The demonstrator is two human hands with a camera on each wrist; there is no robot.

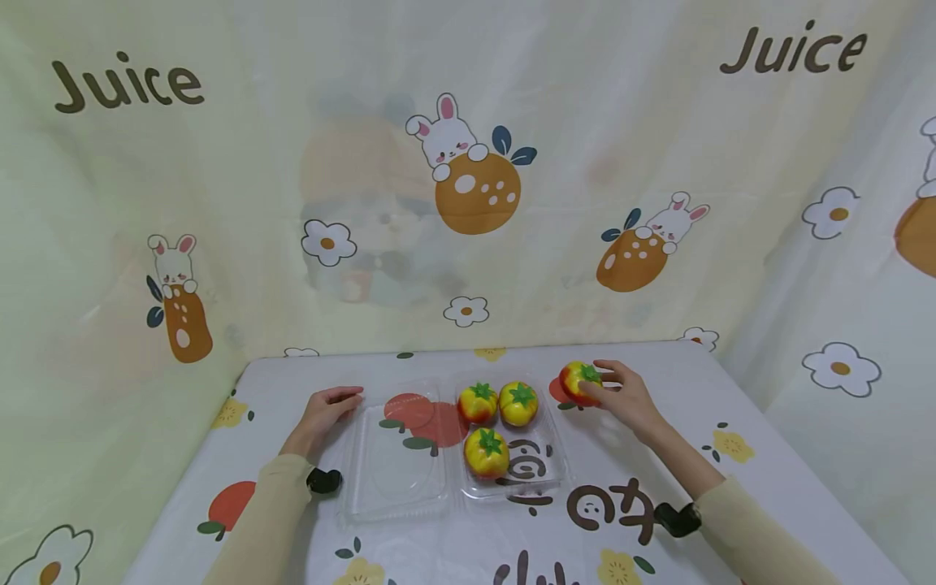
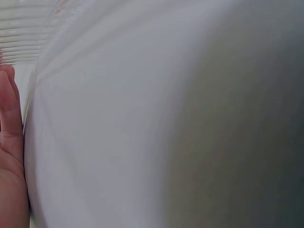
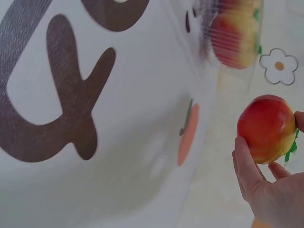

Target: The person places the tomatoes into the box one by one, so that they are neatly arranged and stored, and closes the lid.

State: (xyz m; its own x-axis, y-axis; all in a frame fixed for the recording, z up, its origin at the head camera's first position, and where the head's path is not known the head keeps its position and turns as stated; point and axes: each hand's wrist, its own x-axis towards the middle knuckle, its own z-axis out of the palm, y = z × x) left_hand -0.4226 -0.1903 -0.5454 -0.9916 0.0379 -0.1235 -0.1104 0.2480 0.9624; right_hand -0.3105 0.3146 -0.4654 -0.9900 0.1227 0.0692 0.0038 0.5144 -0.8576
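Observation:
In the head view my right hand [image 1: 626,398] grips a red-and-yellow toy fruit [image 1: 574,382] with a green leafy top. Seen from the right wrist, the fruit [image 3: 267,128] sits between thumb and fingers, above the table. A clear plastic clamshell box [image 1: 559,479] lies opened flat to the left of it. Its right half holds a toy fruit [image 1: 478,404] at back left, another [image 1: 518,405] at back right and a third [image 1: 487,453] at front left. My left hand [image 1: 329,416] rests with its fingertips at the upper left edge of the clear lid [image 1: 395,508].
A white tablecloth [image 1: 278,390] printed with fruit, flowers and dark lettering covers the table. Behind it hangs a pale curtain [image 1: 256,162] with rabbits and the word Juice. The box's front right compartment shows only the cloth print through its base.

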